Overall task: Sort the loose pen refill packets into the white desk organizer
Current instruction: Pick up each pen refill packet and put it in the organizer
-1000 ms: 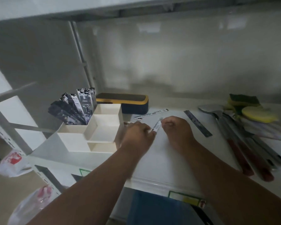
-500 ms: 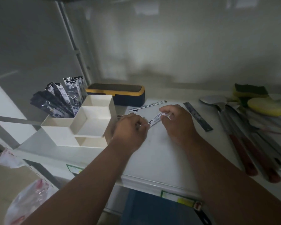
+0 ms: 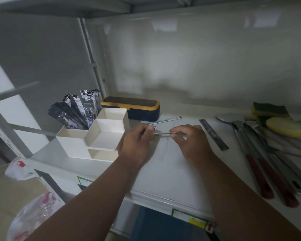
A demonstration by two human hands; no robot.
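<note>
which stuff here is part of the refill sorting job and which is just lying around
Job: thin refill packet pinched by left hand and right hand; loose packet; white organizer; dark packets already in it.

Lying about: yellow-rimmed case; ruler; red-handled utensils; sponges.

Refill packet (image 3: 165, 133) between both hands

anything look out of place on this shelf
One refill packet lies loose on the shelf behind the hands, outside the white organizer. Both the left hand and the right hand pinch another thin packet. Nothing looks spilled or broken.
</note>
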